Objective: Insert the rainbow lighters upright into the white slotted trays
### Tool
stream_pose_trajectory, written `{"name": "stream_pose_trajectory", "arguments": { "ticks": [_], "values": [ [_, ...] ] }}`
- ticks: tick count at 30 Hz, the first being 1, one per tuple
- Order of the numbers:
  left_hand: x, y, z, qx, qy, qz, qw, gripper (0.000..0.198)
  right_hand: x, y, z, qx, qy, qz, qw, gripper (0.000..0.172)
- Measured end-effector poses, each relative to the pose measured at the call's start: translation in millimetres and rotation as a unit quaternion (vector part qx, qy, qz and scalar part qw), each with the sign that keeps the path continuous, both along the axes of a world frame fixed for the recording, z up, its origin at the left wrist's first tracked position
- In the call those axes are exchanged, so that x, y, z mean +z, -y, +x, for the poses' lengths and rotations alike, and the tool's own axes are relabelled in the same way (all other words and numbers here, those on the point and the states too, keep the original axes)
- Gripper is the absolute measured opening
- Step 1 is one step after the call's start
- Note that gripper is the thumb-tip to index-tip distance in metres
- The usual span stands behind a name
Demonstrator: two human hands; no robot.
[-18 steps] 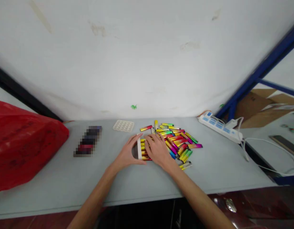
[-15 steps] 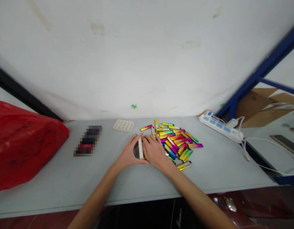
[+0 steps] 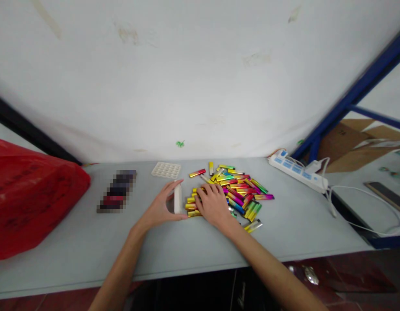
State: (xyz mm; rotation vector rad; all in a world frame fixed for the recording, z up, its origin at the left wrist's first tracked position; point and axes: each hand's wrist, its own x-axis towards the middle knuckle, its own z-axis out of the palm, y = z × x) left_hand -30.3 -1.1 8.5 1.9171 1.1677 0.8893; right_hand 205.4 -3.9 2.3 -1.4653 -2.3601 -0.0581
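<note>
A pile of several shiny, many-coloured sticks point(image 3: 238, 190) lies on the grey table point(image 3: 187, 242). My left hand point(image 3: 159, 209) grips a small white tray point(image 3: 177, 199) standing on its edge, just left of the pile. A few gold-ended sticks point(image 3: 190, 208) lie in a row between the tray and my right hand. My right hand point(image 3: 214, 206) rests palm down on the near left part of the pile, fingers spread flat over the sticks.
A second white tray with round holes point(image 3: 166, 169) lies flat near the wall. A red plastic bag point(image 3: 31, 190) fills the left end. A blurred dark object point(image 3: 117, 191) sits left of centre. A white power strip point(image 3: 297, 172) with cables lies at the right.
My left hand has drawn the white tray to the left, away from my right hand, uncovering a row of gold-ended sticks. My right hand stayed on the pile.
</note>
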Motion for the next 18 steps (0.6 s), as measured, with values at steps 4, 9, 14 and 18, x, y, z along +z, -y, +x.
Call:
{"name": "stream_pose_trajectory", "arguments": {
  "ticks": [4,9,14,18],
  "values": [
    [-1.2,2.8,-1.4,0.013,-0.014,0.017,1.000,0.112,3.4,0.1,-2.5,0.007,-0.025,-0.002,1.000,0.027],
    [-4.7,3.9,13.5,-0.009,-0.026,0.032,0.999,0.116,6.0,8.2,-13.0,0.043,-0.052,0.010,0.998,0.028],
    [-5.7,1.4,2.5,0.028,-0.011,0.012,0.999,0.106,12.2,0.4,-10.2,0.057,-0.067,-0.004,0.996,0.029],
    [-6.5,1.2,-7.2,0.065,-0.025,0.023,0.997,0.102,29.3,-37.3,2.2,0.036,-0.072,0.001,0.997,0.037]
  ]
}}
